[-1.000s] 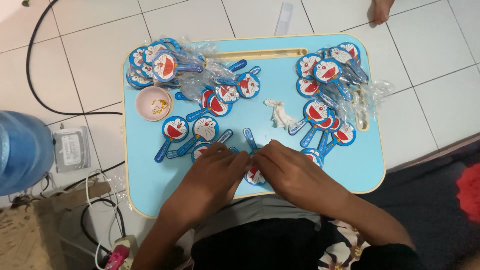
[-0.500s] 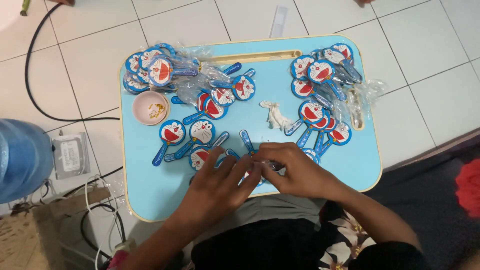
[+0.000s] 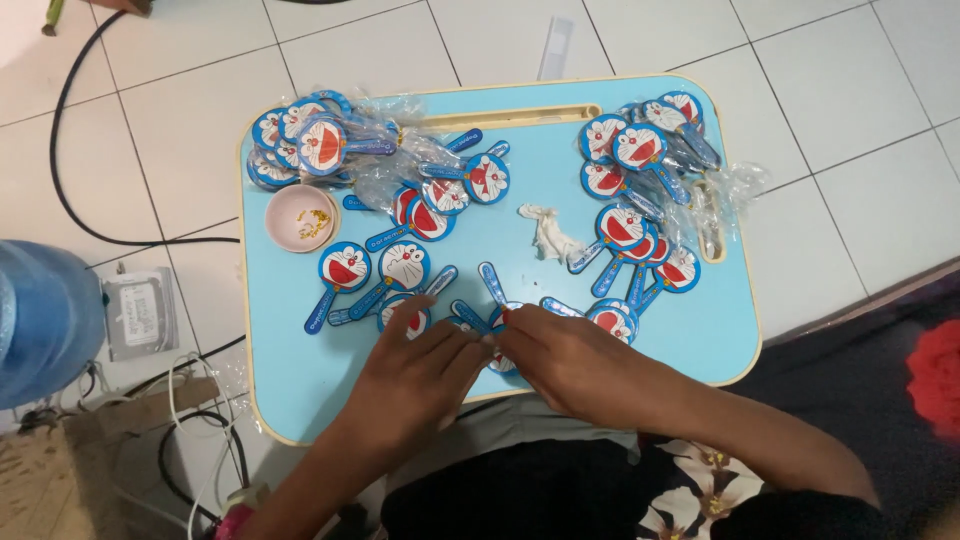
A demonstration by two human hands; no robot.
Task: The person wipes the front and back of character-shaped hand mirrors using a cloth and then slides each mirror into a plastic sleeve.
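Light blue lap table [image 3: 300, 390] on white floor tiles [image 3: 180, 110], centre frame, left hand [image 3: 415, 375] and right hand [image 3: 570, 360] pinching one blue cartoon paddle tag [image 3: 497, 352], water jug [image 3: 40, 320] left edge

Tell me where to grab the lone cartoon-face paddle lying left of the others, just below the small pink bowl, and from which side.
Take the cartoon-face paddle by its thin blue handle, which slants down-left from the round face onto bare table. Probably come in from the left with the left hand, pinching across the narrow handle: that end lies free, while the round face sits close to neighbouring paddles and the pink bowl.
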